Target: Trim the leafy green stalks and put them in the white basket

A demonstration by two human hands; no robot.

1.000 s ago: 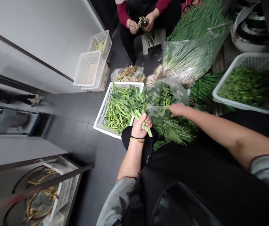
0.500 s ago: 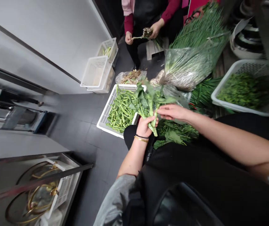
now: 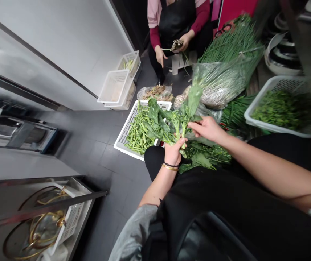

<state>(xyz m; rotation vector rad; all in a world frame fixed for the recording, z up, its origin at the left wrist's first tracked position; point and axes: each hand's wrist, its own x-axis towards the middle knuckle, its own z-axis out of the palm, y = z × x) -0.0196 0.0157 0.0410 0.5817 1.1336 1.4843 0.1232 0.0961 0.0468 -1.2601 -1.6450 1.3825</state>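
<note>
Wrapped round the lower stalks of a bunch of leafy greens (image 3: 176,123), my left hand (image 3: 172,153) holds it above my knee. The cut stalk ends poke out past my thumb. My right hand (image 3: 209,129) pinches the bunch's right side, at the base of a large upright leaf (image 3: 195,98); exactly what lies between the fingertips is partly hidden. Below my hands lies a pile of leafy greens (image 3: 207,156). Just beyond the bunch, to the left, a white basket (image 3: 125,128) holds green stems (image 3: 139,136).
A co-worker's hands (image 3: 182,41) hold a rooted bunch opposite me. Bagged long green stalks (image 3: 223,79) lie at the back right. On the right is a basket (image 3: 277,131) of greens. Stacked white crates (image 3: 114,87) stand by the wall; a metal rack (image 3: 90,197) is at lower left.
My left hand and the bunch have shifted slightly right. My right hand has curled its fingers in, and a large leaf now stands up beside it. The co-worker's one hand has let go of a stalk.
</note>
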